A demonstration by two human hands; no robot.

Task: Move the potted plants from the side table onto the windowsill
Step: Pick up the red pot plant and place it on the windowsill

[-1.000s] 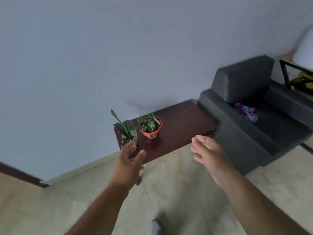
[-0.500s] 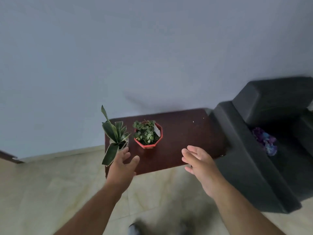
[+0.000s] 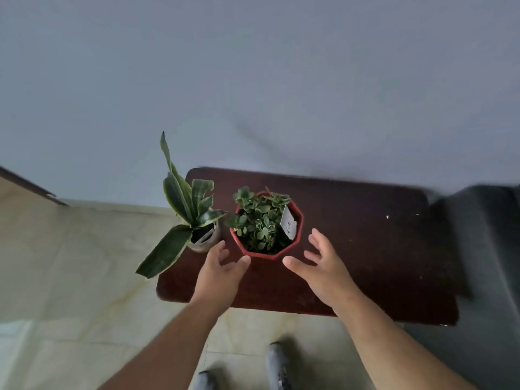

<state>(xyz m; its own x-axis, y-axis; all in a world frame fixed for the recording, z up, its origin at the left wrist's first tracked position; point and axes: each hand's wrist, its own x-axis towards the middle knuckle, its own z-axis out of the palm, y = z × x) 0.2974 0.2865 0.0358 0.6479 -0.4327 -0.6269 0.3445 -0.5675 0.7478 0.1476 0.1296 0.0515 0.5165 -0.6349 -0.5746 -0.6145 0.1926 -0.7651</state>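
1. Since a second ago the view has closed in: the surface (image 3: 365, 249), then off at an angle, now lies square below, and the sofa (image 3: 489, 235) has slid to the right edge.
2. Left hand (image 3: 221, 273) has come forward, fingers spread, thumb just beside the near-left rim of the red pot (image 3: 267, 253) (contact uncertain).
3. Right hand (image 3: 323, 266) has swung in from well right of the pot; it now flanks the near-right rim, fingers spread, holding nothing.
4. Both pots have stayed on the left end of the surface; the snake plant (image 3: 194, 220) stands just left of the red pot.
5. Judgement: reach nearly done, a two-handed grasp of the red pot comes next. No plant moved yet; windowsill not in view.
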